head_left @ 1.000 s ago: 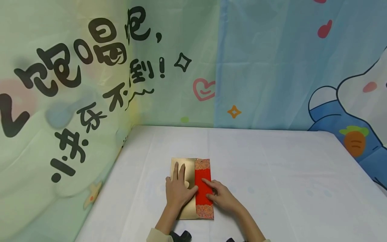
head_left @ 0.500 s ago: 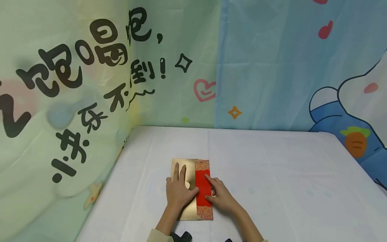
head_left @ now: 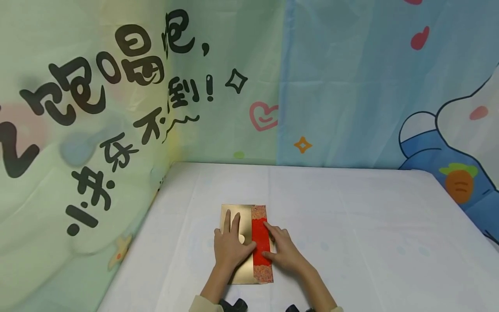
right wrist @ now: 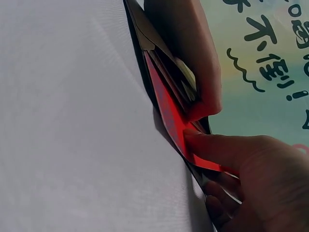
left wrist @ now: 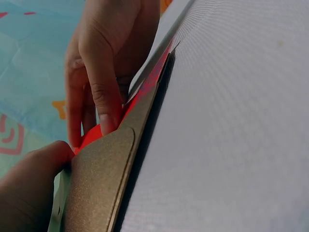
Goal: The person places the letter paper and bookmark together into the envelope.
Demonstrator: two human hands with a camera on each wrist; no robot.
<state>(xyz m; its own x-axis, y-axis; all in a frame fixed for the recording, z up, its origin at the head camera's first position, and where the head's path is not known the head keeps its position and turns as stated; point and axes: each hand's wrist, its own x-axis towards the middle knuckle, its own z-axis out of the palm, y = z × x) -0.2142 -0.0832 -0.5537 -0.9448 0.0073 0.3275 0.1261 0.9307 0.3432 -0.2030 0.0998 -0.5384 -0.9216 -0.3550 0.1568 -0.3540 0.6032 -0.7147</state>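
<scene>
A flat piece of gold card [head_left: 245, 219] lies on the white table, with a red flap [head_left: 260, 227] along its right side. Orange patterned bands mark the flap's two ends. My left hand [head_left: 231, 247] presses down on the gold part, fingers spread, the thumb reaching to the flap's edge. With thumb above and fingers beneath, my right hand [head_left: 287, 251] pinches the outer edge of the red flap [right wrist: 169, 116] in the right wrist view. The flap stands slightly raised there, with layers of card visible inside the fold. A small pale round spot beside my left hand is partly covered.
A white cloth [head_left: 351, 225] covers the table. Printed curtains hang behind it and on the left, the left curtain [head_left: 58, 173] bearing black characters. Dark wrist straps [head_left: 234, 305] show at the bottom edge.
The red flap's outer edge has shifted left, so the flap looks narrower. My right hand has moved slightly left with it, going from fingers on top to a pinch. My left hand stays put.
</scene>
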